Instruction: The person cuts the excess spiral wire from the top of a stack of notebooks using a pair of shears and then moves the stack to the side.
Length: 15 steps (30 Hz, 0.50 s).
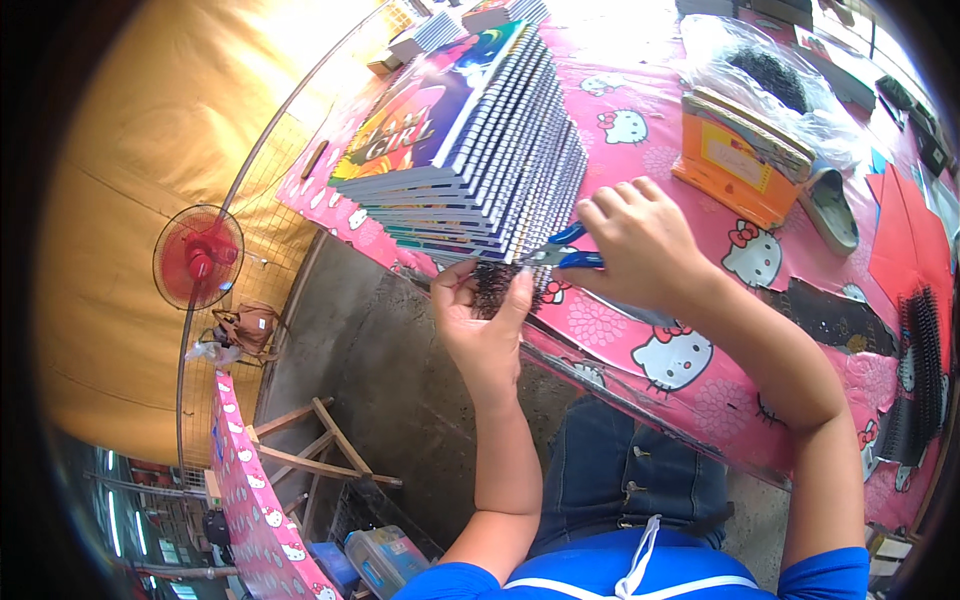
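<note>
A tall stack of spiral-bound notebooks (425,115) with colourful covers rests at the table's edge, its coil-bound side facing right. My right hand (642,245) is closed round a pair of blue-handled pliers (575,258). The pliers' jaws point left, at the near lower corner of the stack; whether they grip a wire is too small to tell. Just below that corner, my left hand (480,345) has its fingers and thumb round a bunch of black wire coils (492,290), whose lower part the hand partly hides.
Pink patterned cloth covers the table (600,330). To the right stand an orange box (735,160), a clear plastic bag (810,105) of black coils, red sheets (905,240) and more black coils (925,350). A red fan (200,260) and wooden trestle legs (330,450) are at left.
</note>
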Motion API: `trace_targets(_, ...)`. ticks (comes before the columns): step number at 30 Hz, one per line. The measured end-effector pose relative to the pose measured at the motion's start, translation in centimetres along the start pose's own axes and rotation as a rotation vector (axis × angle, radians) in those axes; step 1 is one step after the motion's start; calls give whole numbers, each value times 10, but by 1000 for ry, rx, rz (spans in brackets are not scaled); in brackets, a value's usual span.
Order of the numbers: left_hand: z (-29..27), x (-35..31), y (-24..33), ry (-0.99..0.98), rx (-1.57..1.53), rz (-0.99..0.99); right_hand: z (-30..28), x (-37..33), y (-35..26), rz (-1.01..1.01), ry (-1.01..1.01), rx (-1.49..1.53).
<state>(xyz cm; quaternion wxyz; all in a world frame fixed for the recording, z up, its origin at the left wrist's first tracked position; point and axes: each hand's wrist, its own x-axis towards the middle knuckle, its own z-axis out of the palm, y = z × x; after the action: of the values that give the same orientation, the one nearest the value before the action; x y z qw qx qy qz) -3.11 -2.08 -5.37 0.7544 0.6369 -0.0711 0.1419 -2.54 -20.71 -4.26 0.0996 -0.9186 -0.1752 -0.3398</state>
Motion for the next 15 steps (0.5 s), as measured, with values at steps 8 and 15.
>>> trace_targets(8, -15, 1, -11, 11, -20, 31, -12, 6, -11, 265, -519, 174)
trace_targets(15, -5, -2, -5, 29, -73, -55, 7, -9, 2, 28, -68, 46)
